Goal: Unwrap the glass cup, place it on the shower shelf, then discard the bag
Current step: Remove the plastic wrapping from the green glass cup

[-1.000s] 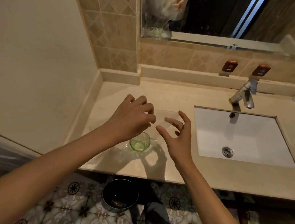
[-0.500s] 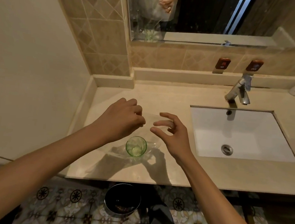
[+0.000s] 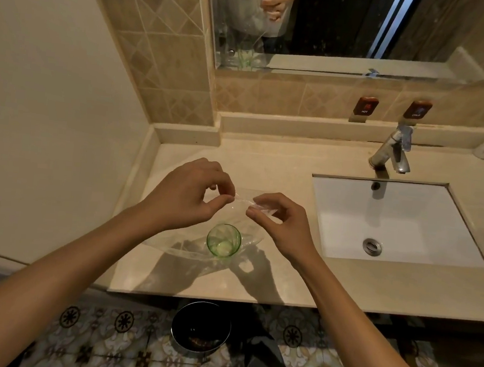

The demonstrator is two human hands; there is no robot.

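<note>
Two hands are up over the beige counter (image 3: 357,284), both working the same clear plastic bag (image 3: 241,205). On the left side, the left hand (image 3: 188,197) has its thumb and forefinger pinched together on the bag's top edge, other fingers curled in. Just under and between the hands sits the green glass cup (image 3: 223,240), upright on the counter with its mouth open to the camera, and the crinkly bag spreads out around its base, so it looks like the cup is still inside the plastic. A bit further right, the right hand (image 3: 282,225) pinches the same top edge between thumb and fingertips, real close to the left hand's pinch. Down below the counter edge there's a dark round bin (image 3: 201,326) on the patterned floor tiles. Over to the right is the white sink (image 3: 346,245) with a chrome tap (image 3: 393,149) behind it.
</note>
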